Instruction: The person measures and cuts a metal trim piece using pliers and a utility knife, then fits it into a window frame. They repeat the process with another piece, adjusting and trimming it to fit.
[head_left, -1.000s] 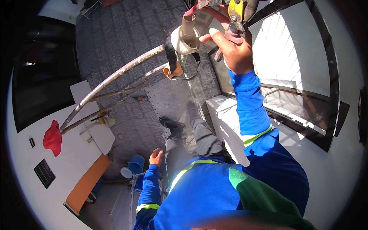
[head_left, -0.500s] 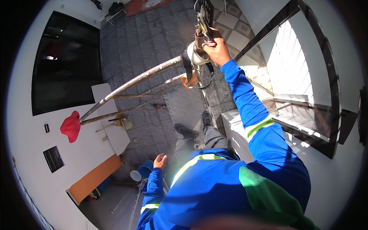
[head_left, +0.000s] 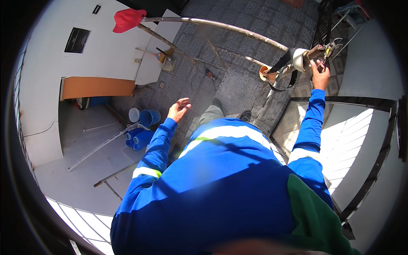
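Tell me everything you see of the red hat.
The red hat looks like soft fabric, plain and slightly creased, with its lower edge drooping leftward. It hangs on the end of the speckled pipe frame, near where two bars meet; only the frame seems to touch it. Both left hand and right hand are well away.

A red cloth (head_left: 129,20) hides the tip of a pole (head_left: 182,19). Far right of the cloth, the right hand (head_left: 321,76) partly covers the pliers (head_left: 329,50).

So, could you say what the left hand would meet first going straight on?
The way looks free: the left hand points over the paved floor toward the pale panel, though depth is unclear.
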`<state>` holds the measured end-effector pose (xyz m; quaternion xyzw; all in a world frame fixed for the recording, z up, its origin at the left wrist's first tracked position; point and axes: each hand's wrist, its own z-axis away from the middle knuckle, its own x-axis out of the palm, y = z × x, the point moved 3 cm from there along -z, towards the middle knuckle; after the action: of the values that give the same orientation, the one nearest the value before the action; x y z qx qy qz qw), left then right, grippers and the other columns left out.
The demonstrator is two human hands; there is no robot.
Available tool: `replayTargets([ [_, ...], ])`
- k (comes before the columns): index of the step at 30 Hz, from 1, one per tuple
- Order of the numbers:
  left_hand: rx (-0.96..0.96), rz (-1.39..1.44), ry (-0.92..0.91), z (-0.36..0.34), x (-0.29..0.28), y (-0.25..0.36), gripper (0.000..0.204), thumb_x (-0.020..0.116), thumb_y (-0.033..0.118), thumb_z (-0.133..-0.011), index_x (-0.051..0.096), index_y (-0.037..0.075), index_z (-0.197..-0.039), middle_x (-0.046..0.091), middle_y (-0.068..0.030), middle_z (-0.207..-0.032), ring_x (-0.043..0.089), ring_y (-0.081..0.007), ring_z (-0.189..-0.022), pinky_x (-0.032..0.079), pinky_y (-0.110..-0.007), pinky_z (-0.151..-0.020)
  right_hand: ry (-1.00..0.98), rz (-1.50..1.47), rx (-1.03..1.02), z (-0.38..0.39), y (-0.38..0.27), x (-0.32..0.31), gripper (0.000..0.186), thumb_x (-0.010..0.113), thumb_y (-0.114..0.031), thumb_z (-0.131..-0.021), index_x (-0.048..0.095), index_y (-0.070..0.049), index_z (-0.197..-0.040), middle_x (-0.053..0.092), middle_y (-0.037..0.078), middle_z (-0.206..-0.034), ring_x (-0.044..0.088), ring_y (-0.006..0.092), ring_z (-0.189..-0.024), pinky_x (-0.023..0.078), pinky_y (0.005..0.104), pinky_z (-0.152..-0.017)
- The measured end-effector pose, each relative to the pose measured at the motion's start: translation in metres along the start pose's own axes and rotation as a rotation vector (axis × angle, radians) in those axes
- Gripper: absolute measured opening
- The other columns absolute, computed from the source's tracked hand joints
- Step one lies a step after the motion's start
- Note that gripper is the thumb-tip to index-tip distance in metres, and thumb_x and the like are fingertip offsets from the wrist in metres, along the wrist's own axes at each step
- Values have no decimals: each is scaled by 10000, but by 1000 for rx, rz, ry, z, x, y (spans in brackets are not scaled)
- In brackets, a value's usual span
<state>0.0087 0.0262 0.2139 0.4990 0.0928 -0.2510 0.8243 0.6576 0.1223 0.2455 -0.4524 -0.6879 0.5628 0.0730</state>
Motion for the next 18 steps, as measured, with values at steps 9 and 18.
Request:
replayTargets([
  [9, -33, -154, 20, 31, 30, -67, 523, 713, 397, -908, 614, 60, -1296, 701, -130, -1179, 667, -244, -1098, 522, -369, -968, -130, -412, -38, 67, -129, 9, 520, 779, -165, -876, 573, -64, -1344, 509, 107, -1359, 570, 193, -1198, 550, 309, -824],
  [18, -352, -244, 0, 70, 63, -208, 673, 736, 555, -818, 647, 52, -1255, 694, -171, -1199, 663, -299, -1121, 516, -383, -977, -1249, -822, -209, 151, -332, 44, 400, 713, -206, -899, 653, -15, -1245, 682, 132, -1071, 643, 192, -952, 522, 313, -849],
])
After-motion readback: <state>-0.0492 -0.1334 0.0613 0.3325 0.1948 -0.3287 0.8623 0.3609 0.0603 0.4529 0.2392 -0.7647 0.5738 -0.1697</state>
